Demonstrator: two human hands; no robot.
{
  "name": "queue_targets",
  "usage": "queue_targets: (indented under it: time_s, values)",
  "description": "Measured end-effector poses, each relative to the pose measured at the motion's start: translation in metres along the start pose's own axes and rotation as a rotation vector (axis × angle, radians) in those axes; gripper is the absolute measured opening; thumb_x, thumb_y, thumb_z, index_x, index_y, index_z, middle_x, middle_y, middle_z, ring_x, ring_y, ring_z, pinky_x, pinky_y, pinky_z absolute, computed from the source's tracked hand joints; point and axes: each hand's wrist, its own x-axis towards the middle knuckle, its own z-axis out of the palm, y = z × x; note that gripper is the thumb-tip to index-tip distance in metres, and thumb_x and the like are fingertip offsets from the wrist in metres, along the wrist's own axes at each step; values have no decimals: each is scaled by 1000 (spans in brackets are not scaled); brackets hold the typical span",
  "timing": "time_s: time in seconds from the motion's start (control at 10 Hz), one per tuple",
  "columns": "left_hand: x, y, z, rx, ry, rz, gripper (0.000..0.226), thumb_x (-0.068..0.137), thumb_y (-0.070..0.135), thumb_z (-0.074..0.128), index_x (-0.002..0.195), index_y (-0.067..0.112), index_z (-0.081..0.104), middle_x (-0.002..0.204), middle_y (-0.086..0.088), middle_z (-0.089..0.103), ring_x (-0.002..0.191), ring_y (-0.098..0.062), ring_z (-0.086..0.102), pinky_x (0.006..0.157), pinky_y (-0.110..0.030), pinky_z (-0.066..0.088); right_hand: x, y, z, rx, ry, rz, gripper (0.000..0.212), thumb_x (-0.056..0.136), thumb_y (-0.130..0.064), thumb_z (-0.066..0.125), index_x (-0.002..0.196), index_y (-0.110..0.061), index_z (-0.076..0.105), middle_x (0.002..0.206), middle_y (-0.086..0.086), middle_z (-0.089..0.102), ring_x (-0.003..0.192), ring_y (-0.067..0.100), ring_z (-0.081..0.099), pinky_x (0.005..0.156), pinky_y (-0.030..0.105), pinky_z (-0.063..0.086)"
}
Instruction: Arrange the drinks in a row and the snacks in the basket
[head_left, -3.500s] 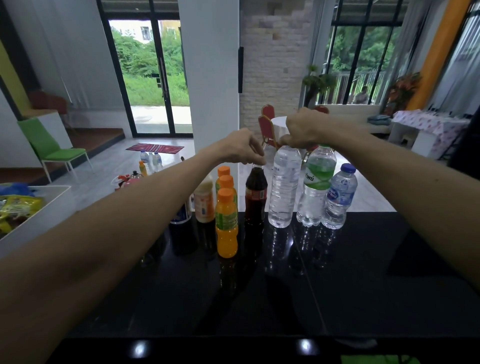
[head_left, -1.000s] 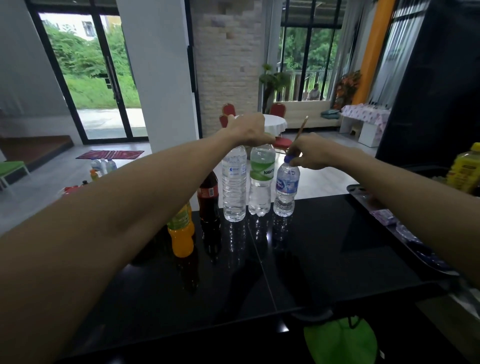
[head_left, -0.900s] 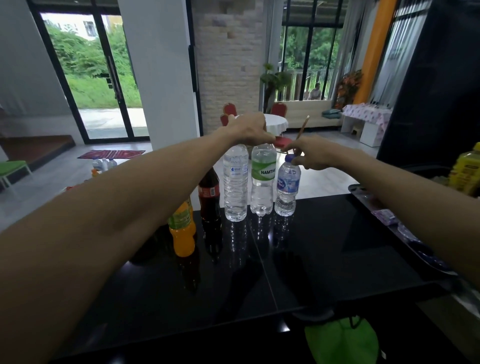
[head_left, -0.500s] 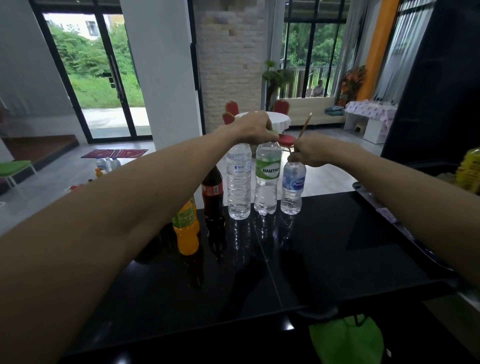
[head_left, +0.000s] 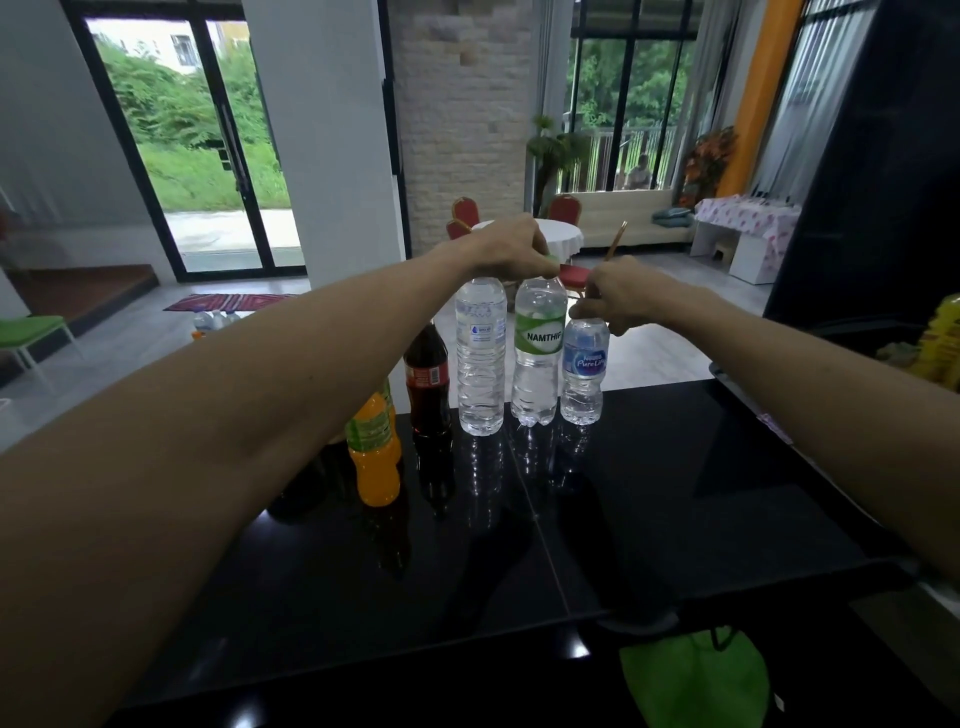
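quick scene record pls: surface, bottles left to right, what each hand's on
surface: glossy black table
bottles: orange drink, cola bottle, clear water bottle, Namthip bottle, Pure Life bottle
alignment: orange drink sits nearer than the rest
left hand: fingers curled at Namthip bottle's cap
right hand: grips Pure Life bottle's top, also holds thin stick

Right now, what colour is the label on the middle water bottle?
Green, with white lettering; the label shows best in the head view.
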Motion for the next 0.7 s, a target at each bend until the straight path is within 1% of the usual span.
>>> queue_targets:
  time_s: [0.1,0.2,0.3,0.4,0.5,0.6,0.7]
  values:
    - [0,-1,0,8,10,-3,27,88,30,66,99,7,76,97,-9,74,90,-20,66,76,-29,53,-1,4,5,-3,69,-30,35,90,-33,67,64,-23,47,58,-6,52,55,12,58,48,21,35]
    - [-1,1,-1,10,11,-9,28,87,29,65,98,6,76,98,-10,74,92,-22,68,80,-33,55,-2,6,9,0,139,-62,38,89,-33,68,62,-23,44,59,-8,45,55,6,44,49,21,28]
    - [-2,2,-2,6,5,-12,27,87,28,66,98,6,77,97,-9,75,92,-21,68,79,-31,54,-2,8,12,22,175,-101,31,88,-31,70,70,-20,47,60,-9,42,55,2,39,50,21,25]
    - [-5,4,-2,20,10,-17,27,87,28,66,98,6,77,97,-9,74,94,-23,68,82,-34,55,-4,8,11,30,177,-106,26,89,-30,70,77,-21,48,66,-6,46,57,6,39,52,23,27]
    - [-5,5,-2,29,26,-26,26,87,27,65,98,6,76,98,-10,74,91,-22,67,78,-32,54,-2,9,11,-14,163,-72,21,90,-32,67,85,-15,56,78,2,53,67,17,47,62,27,32]
    - [-8,7,-1,60,22,-21,29,87,28,65,102,5,75,100,-11,74,90,-21,66,78,-32,53,-6,3,12,22,148,-56,26,91,-32,66,102,-9,63,87,4,53,78,19,47,68,29,33]
    - [-10,10,-2,95,57,-51,43,88,37,67,118,6,69,115,-9,70,100,-21,65,83,-31,52,-7,-2,10,21,111,-17,35,92,-34,64,115,-8,60,106,13,63,84,23,49,71,31,36]
